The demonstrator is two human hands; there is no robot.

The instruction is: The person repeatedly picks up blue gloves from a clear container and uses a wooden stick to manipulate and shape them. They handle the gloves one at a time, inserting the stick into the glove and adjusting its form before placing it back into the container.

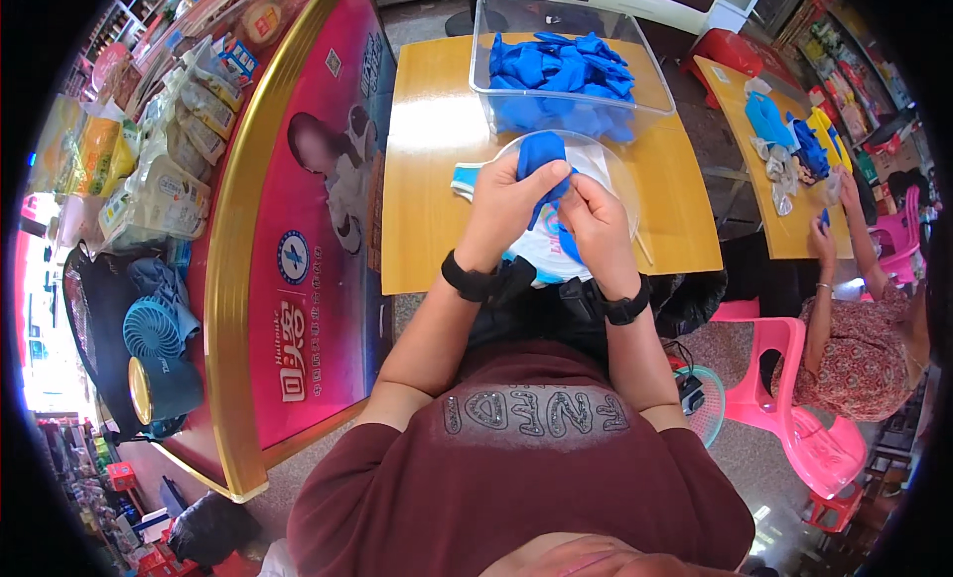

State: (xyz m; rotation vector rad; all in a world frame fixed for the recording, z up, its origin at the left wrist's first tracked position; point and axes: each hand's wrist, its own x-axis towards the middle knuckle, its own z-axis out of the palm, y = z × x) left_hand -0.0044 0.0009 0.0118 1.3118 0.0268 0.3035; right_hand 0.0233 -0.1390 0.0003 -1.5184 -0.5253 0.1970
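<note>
A blue fabric piece (pixel 541 150) is held up over the near part of the table, between my two hands. My left hand (pixel 499 208) is closed around it, the thumb pressed on its front. Close on the right, the fingers of my right hand (pixel 600 228) pinch the piece's edge; the exact grip is partly hidden. Some of the blue fabric hangs below the hands. Under them lies a round, pale tray or lid (pixel 623 175) with a white printed item on it. Beyond stands a clear plastic bin (pixel 650 96) holding many similar blue pieces (pixel 561 69).
The wooden table (pixel 427 111) is in front of me, with a pink-panelled counter (pixel 318 220) along its left. At right, another person (pixel 859 354) handles blue items at a second table (pixel 735 111). A pink chair (pixel 779 379) and a mesh basket (pixel 707 408) stand nearer.
</note>
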